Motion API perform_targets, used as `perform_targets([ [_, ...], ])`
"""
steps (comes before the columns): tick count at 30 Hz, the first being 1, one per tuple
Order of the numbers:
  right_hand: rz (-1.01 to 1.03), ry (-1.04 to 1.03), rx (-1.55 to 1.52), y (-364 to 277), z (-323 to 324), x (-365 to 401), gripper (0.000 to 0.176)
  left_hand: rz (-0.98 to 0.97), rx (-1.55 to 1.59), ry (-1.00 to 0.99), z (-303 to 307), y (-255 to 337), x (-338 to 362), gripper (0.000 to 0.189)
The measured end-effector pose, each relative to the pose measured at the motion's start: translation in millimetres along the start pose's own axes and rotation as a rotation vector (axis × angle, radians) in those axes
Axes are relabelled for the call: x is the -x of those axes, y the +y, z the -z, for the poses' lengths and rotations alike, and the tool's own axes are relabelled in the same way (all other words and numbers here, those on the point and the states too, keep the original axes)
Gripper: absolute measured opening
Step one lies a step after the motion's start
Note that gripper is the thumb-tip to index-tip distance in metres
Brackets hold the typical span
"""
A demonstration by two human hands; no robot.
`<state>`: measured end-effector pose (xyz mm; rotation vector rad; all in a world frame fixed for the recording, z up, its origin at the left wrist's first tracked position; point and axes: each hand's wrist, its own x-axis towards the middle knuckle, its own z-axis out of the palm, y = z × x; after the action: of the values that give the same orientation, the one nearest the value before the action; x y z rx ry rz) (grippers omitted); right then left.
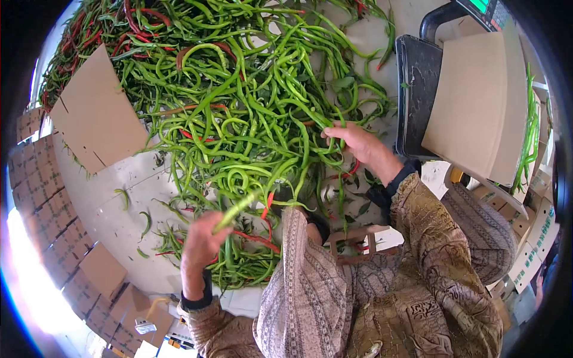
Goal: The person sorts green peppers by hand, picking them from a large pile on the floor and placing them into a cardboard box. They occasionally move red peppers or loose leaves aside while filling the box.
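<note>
A broad heap of long green chili peppers (250, 113), with some red ones mixed in, covers the floor in front of me. My left hand (202, 241) is closed around a pale green chili pepper (239, 210), which is slightly blurred and points up to the right over the near edge of the heap. At the heap's right side, my right hand (356, 143) has its thumb and fingers closed on a green chili pepper (342, 126). Its lower fingers are partly hidden. Between my knees and the left hand lies a smaller bunch of peppers (245, 268).
A cardboard sheet (98, 113) lies on the heap at the left. To the right, an open cardboard box (468, 101) rests on a black scale (412, 95) with a lit display (480, 5). Stacked cartons (48, 197) line the left side. A wooden stool (358, 241) shows near my legs.
</note>
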<state>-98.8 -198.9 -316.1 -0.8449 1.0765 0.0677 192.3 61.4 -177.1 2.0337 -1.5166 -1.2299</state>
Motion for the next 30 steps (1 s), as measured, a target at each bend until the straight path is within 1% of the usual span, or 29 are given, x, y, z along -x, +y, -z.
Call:
perform_targets([
  [1,0.049,0.064,0.153,-1,-4,3,0.034,0.038,0.015,-0.110,-6,-4,11,0.022],
  [2,0.053,0.063,0.151,3,-7,1,0.034,0.038,0.011,-0.109,-12,-5,13,0.022],
  [4,0.320,0.236,0.111,16,-12,-4,0.037,0.218,0.091,0.098,-25,-6,15,0.017],
  [5,0.272,0.244,0.233,11,-8,-4,0.046,0.528,0.307,0.081,-20,4,4,0.014],
  [6,0.271,0.241,0.235,13,-9,-6,0.046,0.526,0.484,0.219,-23,13,-14,0.014],
  [7,0.314,0.408,0.386,15,-11,-10,0.051,0.516,0.662,0.360,-27,20,-35,0.014],
  [8,0.357,0.578,0.536,14,-11,-13,0.057,0.459,0.732,0.439,-35,23,-57,0.016],
  [9,0.304,0.554,0.461,9,-11,-16,0.063,0.402,0.802,0.516,-44,22,-80,0.017],
  [10,0.304,0.558,0.464,6,-8,-21,0.063,0.338,0.848,0.509,-52,20,-102,0.017],
  [11,0.230,0.481,0.432,0,-4,-28,0.065,0.353,0.882,0.474,-60,17,-124,0.024],
  [12,0.156,0.406,0.396,-4,-1,-33,0.067,0.351,0.913,0.486,-72,9,-148,0.023],
  [13,0.210,0.345,0.374,-10,0,-33,0.068,0.392,0.845,0.523,-87,-3,-170,0.026],
  [14,0.207,0.349,0.374,-13,2,-39,0.068,0.446,0.800,0.511,-91,3,-186,0.036],
  [15,0.164,0.375,0.554,-17,4,-45,0.071,0.448,0.591,0.540,-106,-13,-204,0.044],
  [16,0.119,0.398,0.733,-18,3,-49,0.075,0.450,0.346,0.579,-119,-19,-217,0.043],
  [17,0.116,0.396,0.733,-20,0,-50,0.075,0.475,0.151,0.569,-123,-8,-218,0.040],
  [18,0.097,0.418,0.810,-25,-3,-50,0.076,0.497,-0.043,0.555,-124,1,-220,0.038],
  [19,0.079,0.440,0.889,-30,-5,-49,0.077,0.480,0.071,0.531,-121,6,-218,0.030],
  [20,0.078,0.438,0.890,-23,-2,-53,0.077,0.482,0.073,0.531,-120,0,-215,0.030],
  [22,0.357,0.552,0.746,-5,2,-65,0.078,0.357,0.616,0.419,-117,-15,-202,0.038],
  [23,0.355,0.550,0.740,-7,2,-66,0.078,0.411,0.763,0.335,-105,-3,-189,0.033],
  [24,0.195,0.458,0.686,-12,3,-65,0.074,0.414,0.759,0.329,-98,5,-176,0.033],
  [25,0.038,0.369,0.630,-19,6,-60,0.071,0.373,0.833,0.375,-91,12,-165,0.033],
  [26,0.034,0.376,0.629,-28,6,-50,0.071,0.330,0.910,0.424,-84,19,-156,0.033],
  [28,-0.077,-0.147,0.324,-45,1,-31,0.072,0.281,1.005,0.522,-66,35,-139,0.035],
  [29,-0.031,-0.190,0.373,-42,0,-31,0.070,0.226,1.060,0.542,-59,41,-133,0.036],
  [30,-0.035,-0.194,0.374,-38,-3,-30,0.070,0.229,1.112,0.544,-53,47,-125,0.037],
])
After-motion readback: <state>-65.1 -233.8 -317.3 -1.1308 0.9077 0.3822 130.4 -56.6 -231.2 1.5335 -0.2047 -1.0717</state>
